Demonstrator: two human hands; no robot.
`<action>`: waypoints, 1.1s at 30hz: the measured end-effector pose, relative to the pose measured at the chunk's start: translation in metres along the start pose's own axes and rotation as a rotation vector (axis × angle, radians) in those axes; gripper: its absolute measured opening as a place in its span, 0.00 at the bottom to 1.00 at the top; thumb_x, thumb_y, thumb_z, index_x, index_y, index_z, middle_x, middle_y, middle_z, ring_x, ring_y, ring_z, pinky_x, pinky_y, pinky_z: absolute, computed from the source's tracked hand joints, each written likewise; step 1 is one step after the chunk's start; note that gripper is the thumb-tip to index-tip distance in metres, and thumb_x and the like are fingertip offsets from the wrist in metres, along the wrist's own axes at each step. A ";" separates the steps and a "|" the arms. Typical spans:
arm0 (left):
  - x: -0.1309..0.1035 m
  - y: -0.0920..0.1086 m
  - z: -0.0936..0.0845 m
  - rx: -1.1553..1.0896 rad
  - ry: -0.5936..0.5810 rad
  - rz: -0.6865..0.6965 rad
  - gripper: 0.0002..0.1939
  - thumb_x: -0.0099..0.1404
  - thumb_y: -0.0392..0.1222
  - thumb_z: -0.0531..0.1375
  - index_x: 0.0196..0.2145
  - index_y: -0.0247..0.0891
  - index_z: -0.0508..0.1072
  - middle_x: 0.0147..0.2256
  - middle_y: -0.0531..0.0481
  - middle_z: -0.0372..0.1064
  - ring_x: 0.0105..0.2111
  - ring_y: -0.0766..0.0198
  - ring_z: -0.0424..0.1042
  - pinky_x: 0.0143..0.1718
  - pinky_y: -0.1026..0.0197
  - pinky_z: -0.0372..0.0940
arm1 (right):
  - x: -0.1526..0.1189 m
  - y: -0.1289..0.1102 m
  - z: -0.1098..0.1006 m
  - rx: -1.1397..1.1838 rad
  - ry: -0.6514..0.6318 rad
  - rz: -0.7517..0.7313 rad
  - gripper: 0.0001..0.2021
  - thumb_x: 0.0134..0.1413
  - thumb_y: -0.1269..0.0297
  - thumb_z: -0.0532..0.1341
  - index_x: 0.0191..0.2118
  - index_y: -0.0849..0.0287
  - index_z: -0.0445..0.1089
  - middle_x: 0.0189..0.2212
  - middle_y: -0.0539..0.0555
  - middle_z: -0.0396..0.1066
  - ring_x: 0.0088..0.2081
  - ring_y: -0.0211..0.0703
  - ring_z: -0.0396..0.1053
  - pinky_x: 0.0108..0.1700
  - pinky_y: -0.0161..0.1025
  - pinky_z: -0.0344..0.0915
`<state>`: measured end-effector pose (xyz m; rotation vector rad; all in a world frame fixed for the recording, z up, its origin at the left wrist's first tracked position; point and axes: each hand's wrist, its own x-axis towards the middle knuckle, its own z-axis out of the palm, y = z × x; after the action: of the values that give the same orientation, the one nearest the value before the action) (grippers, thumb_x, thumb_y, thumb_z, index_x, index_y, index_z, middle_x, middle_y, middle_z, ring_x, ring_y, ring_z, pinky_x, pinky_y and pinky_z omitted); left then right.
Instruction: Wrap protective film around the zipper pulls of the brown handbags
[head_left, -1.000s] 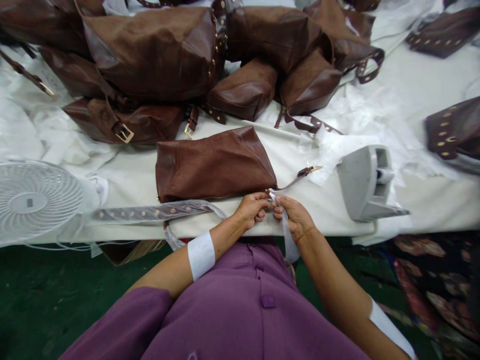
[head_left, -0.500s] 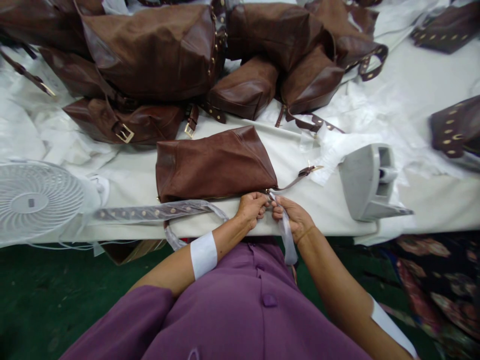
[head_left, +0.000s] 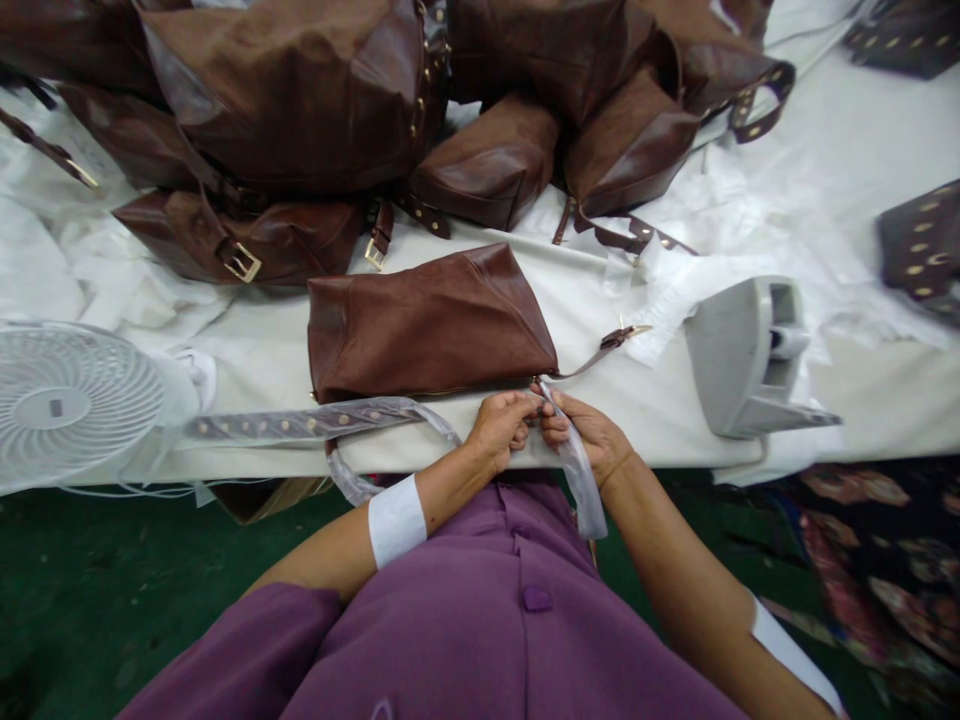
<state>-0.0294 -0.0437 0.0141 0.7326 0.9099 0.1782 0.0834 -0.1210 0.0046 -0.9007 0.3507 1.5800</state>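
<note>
My left hand [head_left: 501, 428] and my right hand [head_left: 589, 435] are close together at the near edge of the white surface [head_left: 615, 400], and both pinch the plastic-wrapped strap [head_left: 581, 470], whose end hangs down over my purple garment. The strap comes from the brown leather bag [head_left: 427, 325], which lies flat just behind my hands. A white fan [head_left: 67, 400] stands at the left.

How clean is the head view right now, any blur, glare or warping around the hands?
Head view: both hands, left hand and right hand, are sharp under even light; mild sheen on the plastic-wrapped strap; the studded piece at the right edge is blurred; the table edge bows from wide-angle distortion.
</note>
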 end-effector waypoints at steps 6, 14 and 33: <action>0.006 -0.002 0.003 -0.018 0.013 -0.014 0.09 0.54 0.39 0.61 0.25 0.35 0.63 0.19 0.56 0.59 0.11 0.78 0.46 0.13 0.69 0.37 | 0.000 0.005 0.000 -0.100 -0.025 -0.073 0.10 0.51 0.71 0.62 0.42 0.59 0.67 0.19 0.45 0.63 0.14 0.26 0.54 0.14 0.23 0.55; 0.013 -0.005 0.008 0.014 0.069 0.031 0.05 0.53 0.34 0.59 0.25 0.35 0.64 0.17 0.57 0.58 0.12 0.78 0.46 0.13 0.69 0.38 | -0.002 0.005 0.002 -0.098 -0.084 -0.166 0.05 0.51 0.72 0.61 0.33 0.60 0.63 0.19 0.44 0.62 0.14 0.26 0.52 0.14 0.23 0.52; 0.021 0.010 -0.002 0.099 -0.055 -0.018 0.09 0.53 0.36 0.59 0.21 0.35 0.60 0.16 0.58 0.54 0.11 0.79 0.44 0.13 0.69 0.36 | -0.006 0.004 0.004 -0.060 -0.115 -0.242 0.05 0.50 0.70 0.61 0.35 0.62 0.65 0.18 0.43 0.59 0.14 0.25 0.46 0.14 0.23 0.47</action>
<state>-0.0158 -0.0259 0.0061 0.8168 0.8768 0.0973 0.0784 -0.1234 0.0100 -0.8593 0.1085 1.4166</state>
